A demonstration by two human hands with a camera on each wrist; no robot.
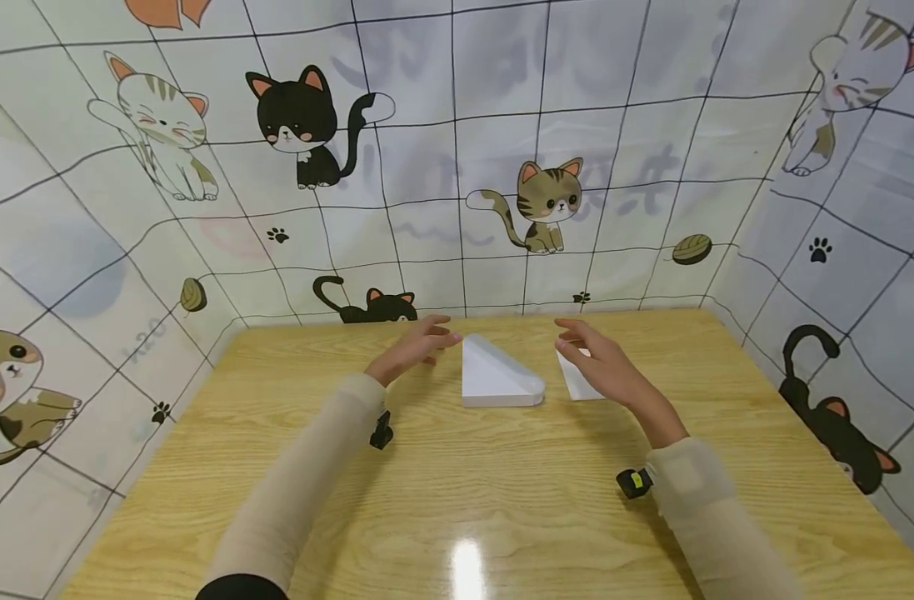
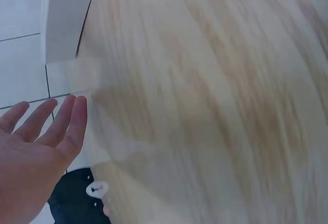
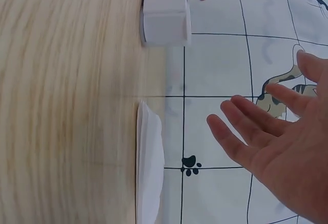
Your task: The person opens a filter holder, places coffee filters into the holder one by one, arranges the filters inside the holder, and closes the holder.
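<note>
A white triangular box (image 1: 497,377) with rounded corners lies on the wooden table in the head view. My left hand (image 1: 419,343) hovers just to its left, fingers loosely extended and holding nothing. To the box's right is a flat piece of folded white paper (image 1: 576,383), partly hidden under my right hand (image 1: 601,360). That hand is raised over the paper with relaxed, spread fingers and an empty palm. In the right wrist view, the paper (image 3: 149,165) shows several layers at its edge, and one end of the box (image 3: 165,21) stands beyond it.
The wood-grain table (image 1: 427,517) ends at a back wall covering (image 1: 427,167) printed with cats and grid lines. Similar covering rises along the left and right sides. Small black cameras (image 1: 382,429) sit at both wrists.
</note>
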